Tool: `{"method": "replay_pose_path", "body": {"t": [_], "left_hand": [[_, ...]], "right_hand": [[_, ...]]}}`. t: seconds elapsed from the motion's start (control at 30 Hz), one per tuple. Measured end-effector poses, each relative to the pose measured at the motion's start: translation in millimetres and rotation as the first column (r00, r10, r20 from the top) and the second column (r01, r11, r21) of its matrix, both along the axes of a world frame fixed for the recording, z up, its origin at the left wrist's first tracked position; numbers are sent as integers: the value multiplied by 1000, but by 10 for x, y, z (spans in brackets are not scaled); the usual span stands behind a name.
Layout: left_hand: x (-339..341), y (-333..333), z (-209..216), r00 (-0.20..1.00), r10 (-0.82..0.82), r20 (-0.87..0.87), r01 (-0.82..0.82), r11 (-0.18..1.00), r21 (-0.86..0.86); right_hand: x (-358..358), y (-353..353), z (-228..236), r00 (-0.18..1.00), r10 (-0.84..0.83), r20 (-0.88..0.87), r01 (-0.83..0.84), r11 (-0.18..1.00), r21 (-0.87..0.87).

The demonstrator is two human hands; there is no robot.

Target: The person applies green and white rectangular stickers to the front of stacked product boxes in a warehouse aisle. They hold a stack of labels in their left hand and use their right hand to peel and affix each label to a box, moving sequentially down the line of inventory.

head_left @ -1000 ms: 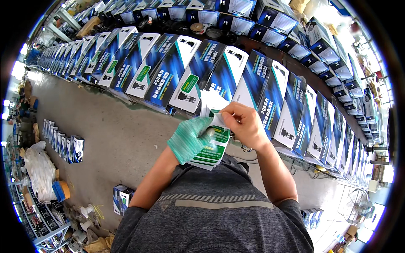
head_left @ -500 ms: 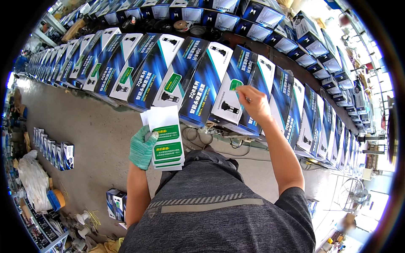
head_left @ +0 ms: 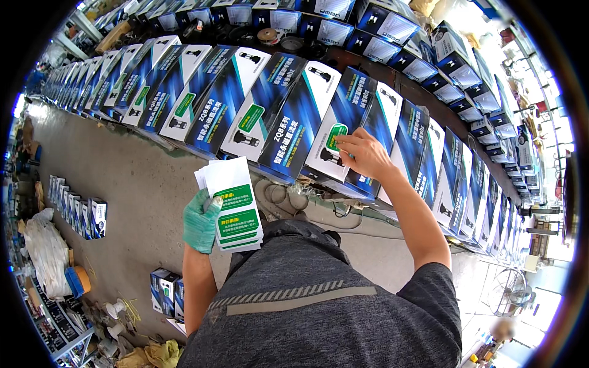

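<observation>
Well, the gloved left hand [head_left: 200,222] clasps a stack of green-printed sheets [head_left: 238,211]; the bare right hand [head_left: 365,153] has its fingertips at a green label [head_left: 335,135] on a box [head_left: 345,113]; whether they pinch or press, I cannot tell.

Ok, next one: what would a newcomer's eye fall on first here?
Probably the long row of blue, black and white boxes curving across the upper picture. Then the green sticker on one of them, at the bare right fingers, and the sheets of green stickers in the green-gloved left fingers, left of centre.
</observation>
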State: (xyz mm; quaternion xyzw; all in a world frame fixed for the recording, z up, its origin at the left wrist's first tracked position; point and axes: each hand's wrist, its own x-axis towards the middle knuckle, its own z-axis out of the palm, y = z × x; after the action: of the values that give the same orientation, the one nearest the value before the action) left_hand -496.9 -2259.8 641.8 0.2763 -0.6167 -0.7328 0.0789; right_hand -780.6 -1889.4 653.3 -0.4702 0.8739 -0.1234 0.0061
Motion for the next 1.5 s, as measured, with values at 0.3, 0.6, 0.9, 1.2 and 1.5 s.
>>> {"method": "replay_pose_path", "body": {"t": [0.3, 0.6, 0.9, 1.2, 1.5], "left_hand": [[-29, 167, 65, 1000, 2, 5, -2, 998, -67], [-124, 717, 270, 994, 107, -18, -108, 986, -126], [-169, 1576, 305, 966, 89, -244, -107, 992, -61], [269, 2073, 209, 953, 45, -300, -78, 992, -100], [867, 2500, -46, 960, 172, -221, -75, 918, 390]], "right_hand": [[-121, 227, -183, 987, 158, -44, -138, 944, 299], [-268, -95, -251, 966, -257, 18, 256, 966, 43], [1471, -369, 377, 412, 180, 893, 581, 703, -409], [2063, 49, 511, 618, 139, 774, 575, 591, -565], [2685, 593, 752, 756, 50, 652, 305, 855, -419]]}}
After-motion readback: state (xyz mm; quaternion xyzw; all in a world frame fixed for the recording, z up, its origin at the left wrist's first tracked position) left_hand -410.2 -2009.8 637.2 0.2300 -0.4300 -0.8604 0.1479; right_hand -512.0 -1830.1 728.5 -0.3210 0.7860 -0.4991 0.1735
